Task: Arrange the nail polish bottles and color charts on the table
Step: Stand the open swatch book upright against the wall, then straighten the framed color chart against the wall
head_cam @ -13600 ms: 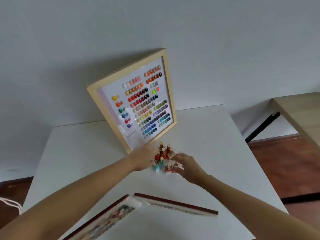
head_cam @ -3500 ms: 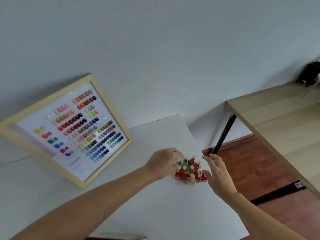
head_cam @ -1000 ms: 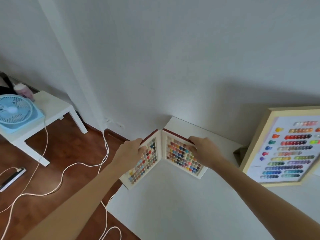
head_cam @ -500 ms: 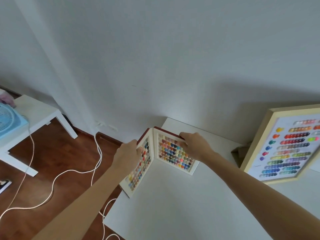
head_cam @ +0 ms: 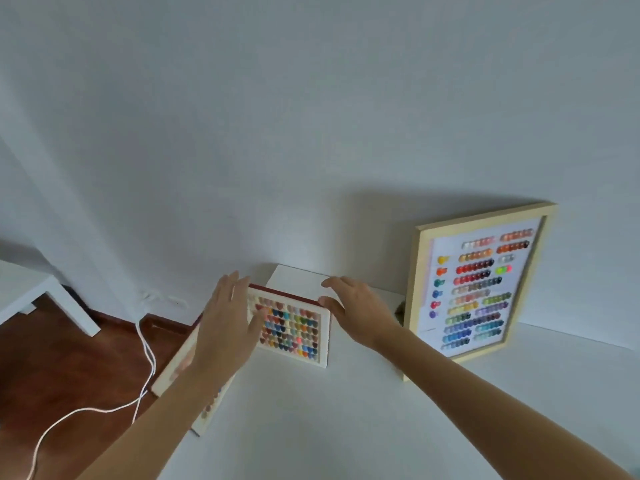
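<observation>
**Folding chart propped at the table's corner, both hands off it**

The folding color chart (head_cam: 294, 329) stands open like a book at the far left corner of the white table (head_cam: 346, 427), one leaf facing the room, the other angled toward the table's left edge and mostly hidden by the forearm. The left hand (head_cam: 225, 327) hovers in front of it, fingers spread and flat, holding nothing; whether a fingertip grazes the swatches I cannot tell. The right hand (head_cam: 356, 310) is open too, curved just beside the chart's top right corner, gripping nothing.

The chart looks like stiff board, light, hinged at a red spine, so it probably tips or folds shut at a nudge. The plain outer borders and top edge seem the safest places to hold, away from the raised swatches.

The big framed chart (head_cam: 479, 289) leans against the wall to the right, well apart. No bottles are in view.
</observation>
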A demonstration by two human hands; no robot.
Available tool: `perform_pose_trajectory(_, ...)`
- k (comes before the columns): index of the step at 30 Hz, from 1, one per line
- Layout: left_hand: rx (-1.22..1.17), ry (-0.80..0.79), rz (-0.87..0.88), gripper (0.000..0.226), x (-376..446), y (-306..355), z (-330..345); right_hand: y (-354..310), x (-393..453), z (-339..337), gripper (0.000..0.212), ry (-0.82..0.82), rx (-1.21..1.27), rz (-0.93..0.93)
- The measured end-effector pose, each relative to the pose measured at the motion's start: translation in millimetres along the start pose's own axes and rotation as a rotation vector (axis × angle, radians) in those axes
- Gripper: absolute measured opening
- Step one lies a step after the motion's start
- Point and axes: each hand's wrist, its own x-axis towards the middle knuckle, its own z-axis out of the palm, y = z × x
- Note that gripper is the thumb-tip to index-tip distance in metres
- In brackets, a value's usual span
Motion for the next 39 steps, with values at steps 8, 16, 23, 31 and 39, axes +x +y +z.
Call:
perform_pose_trajectory(8, -0.286, -0.057, 0.345, 0.043, -15, 130, 48, 87, -90, -71, 0.033, 0.158, -0.02, 0.12)
perform_pose_trajectory(16, -0.356, -0.216, 0.143, 0.056, -19, 200, 124, 178, -157, -101, 0.025, 0.226, 0.069, 0.365)
perform_pose_trajectory(23, -0.429, -0.209, 0.008, 0.079, 11, 209, 163, 219, -161, -108, 0.023, 0.293, 0.14, 0.544)
perform_pose_trajectory(31, -0.506, -0.27, 0.075, 0.074, 24, 203, 198, 249, -136, -107, 0.032, 0.263, 0.101, 0.688)
perform_pose_trajectory(39, -0.472, -0.235, 0.082, 0.065, 26, 203, 219, 300, -96, -106, 0.04, 0.257, 0.126, 0.772)
